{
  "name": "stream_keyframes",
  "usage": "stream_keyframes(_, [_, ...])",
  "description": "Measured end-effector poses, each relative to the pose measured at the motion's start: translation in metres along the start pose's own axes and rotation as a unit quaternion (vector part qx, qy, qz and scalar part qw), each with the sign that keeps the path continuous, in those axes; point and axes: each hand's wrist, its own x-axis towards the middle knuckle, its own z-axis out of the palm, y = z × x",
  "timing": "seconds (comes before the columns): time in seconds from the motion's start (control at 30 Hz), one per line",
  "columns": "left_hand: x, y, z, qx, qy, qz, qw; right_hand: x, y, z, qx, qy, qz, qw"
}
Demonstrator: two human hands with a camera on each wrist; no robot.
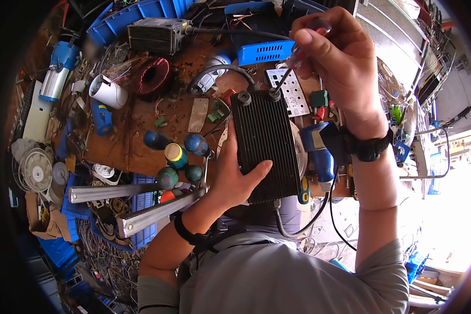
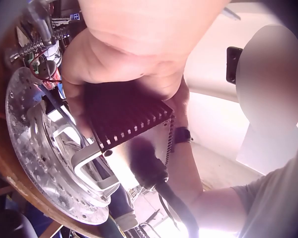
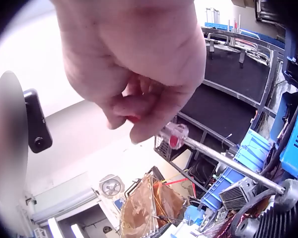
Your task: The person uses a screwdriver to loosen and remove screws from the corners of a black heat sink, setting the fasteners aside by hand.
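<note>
My left hand (image 1: 234, 180) grips a black finned metal case (image 1: 269, 144) by its side, the thumb lying across the fins. A thick black cable (image 2: 176, 206) comes out of the case's lower end. Two round grey feet stand at its upper end. Above it, my right hand (image 1: 348, 65) pinches the clear and red handle of a screwdriver (image 3: 223, 159). The screwdriver slants down, its tip in the round foot (image 3: 289, 194) at the upper right corner of the case. In the left wrist view, a perforated metal disc (image 2: 27, 129) lies beside the case.
Another finned case (image 1: 157, 35) stands at the back of the wooden bench (image 1: 131, 138). A copper-coloured ring coil (image 1: 154, 77), a white cup (image 1: 108, 91), a perforated white plate (image 1: 295, 97) and several spray-can-like cylinders sit around. Metal bars (image 1: 157, 212) jut out at the left.
</note>
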Motion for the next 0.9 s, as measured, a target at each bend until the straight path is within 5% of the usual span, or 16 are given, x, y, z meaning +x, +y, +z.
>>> stream_keyframes(0.1, [0.0, 0.0, 0.0, -0.003, 0.002, 0.001, 1.0, 0.002, -0.005, -0.003, 0.06, -0.082, 0.006, 0.995])
stream_keyframes(0.13, [0.0, 0.0, 0.0, -0.003, 0.004, 0.0, 1.0, 0.003, -0.015, -0.009, 0.069, -0.115, 0.068, 0.989])
stream_keyframes(0.23, [0.002, 0.005, 0.001, -0.039, -0.004, -0.007, 0.999, 0.0, -0.013, 0.001, 0.062, -0.045, 0.06, 0.995])
stream_keyframes(0.37, [0.001, 0.006, -0.003, -0.012, 0.004, -0.009, 1.0, 0.003, -0.016, -0.013, 0.032, -0.081, 0.071, 0.994])
stream_keyframes(0.43, [0.002, 0.016, -0.011, 0.267, 0.025, 0.046, 0.962, 0.0, -0.01, -0.004, 0.022, -0.038, 0.068, 0.997])
stream_keyframes(0.57, [0.002, 0.019, -0.007, 0.268, 0.025, 0.03, 0.963, 0.005, -0.008, -0.002, -0.101, 0.011, 0.059, 0.993])
stream_keyframes(0.7, [0.001, 0.016, -0.006, 0.285, 0.027, 0.036, 0.957, 0.006, 0.002, -0.005, -0.092, 0.051, -0.027, 0.994])
stream_keyframes(0.83, [0.003, 0.016, -0.005, 0.274, 0.027, 0.035, 0.961, 0.002, -0.003, -0.005, -0.063, -0.011, -0.058, 0.996])
stream_keyframes(0.9, [0.003, 0.018, -0.004, 0.276, 0.025, 0.035, 0.96, -0.001, -0.015, -0.005, -0.022, -0.057, 0.009, 0.998])
